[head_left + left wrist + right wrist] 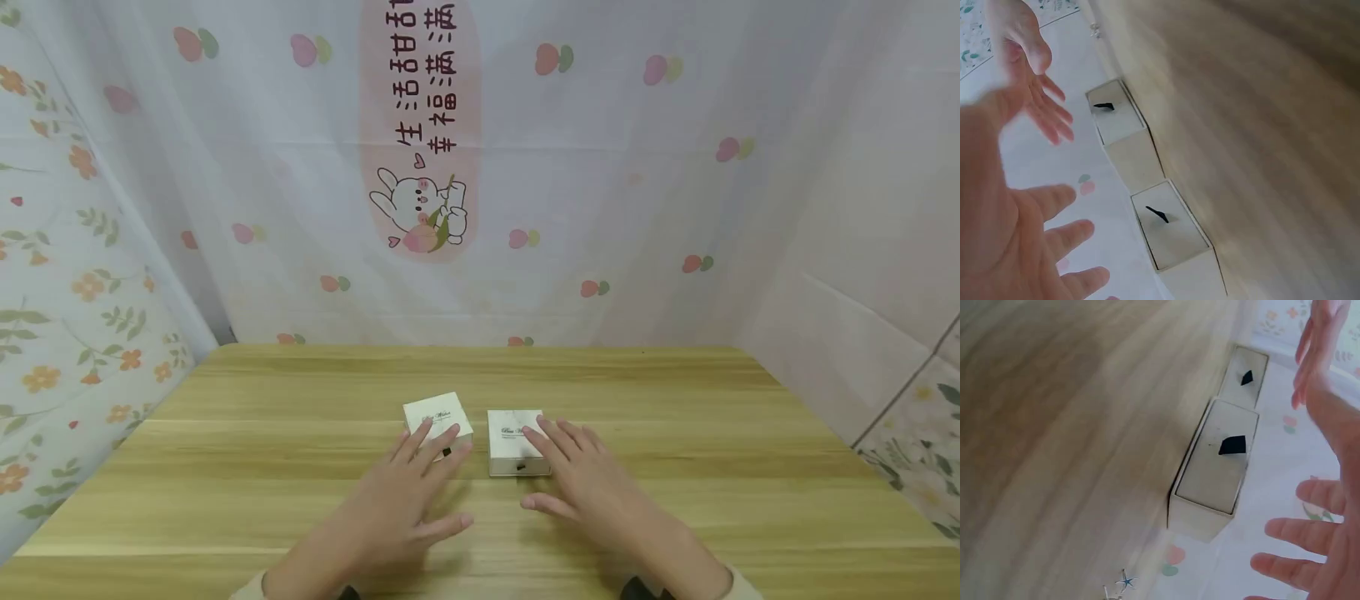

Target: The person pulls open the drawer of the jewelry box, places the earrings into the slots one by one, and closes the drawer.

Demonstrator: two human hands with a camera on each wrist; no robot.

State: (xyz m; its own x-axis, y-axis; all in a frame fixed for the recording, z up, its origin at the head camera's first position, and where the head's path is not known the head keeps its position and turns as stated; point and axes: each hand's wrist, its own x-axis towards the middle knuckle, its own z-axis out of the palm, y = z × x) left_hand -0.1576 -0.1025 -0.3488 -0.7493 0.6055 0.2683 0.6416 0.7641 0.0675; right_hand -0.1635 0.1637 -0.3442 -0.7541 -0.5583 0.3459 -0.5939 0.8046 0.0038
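Note:
Two small white drawer boxes with black pull tabs and dark lettering on their lids are on the table. My left hand (393,496), fingers spread, hovers over the front of the left box (431,410), which sits slightly turned. Over the right edge of the right box (512,446) is my right hand (592,479), its fingers also extended and holding nothing. Both wrist views show a gap between fingers and boxes. In the right wrist view, a small blue star-shaped trinket (1125,581) lies on the table past the right box; the right hand hides it in the head view.
The wooden table (300,375) ends at a hanging white cloth (570,217) printed with fruit, a rabbit and writing. Floral cloth (67,350) hangs along the left side, and another pale cloth (877,275) along the right.

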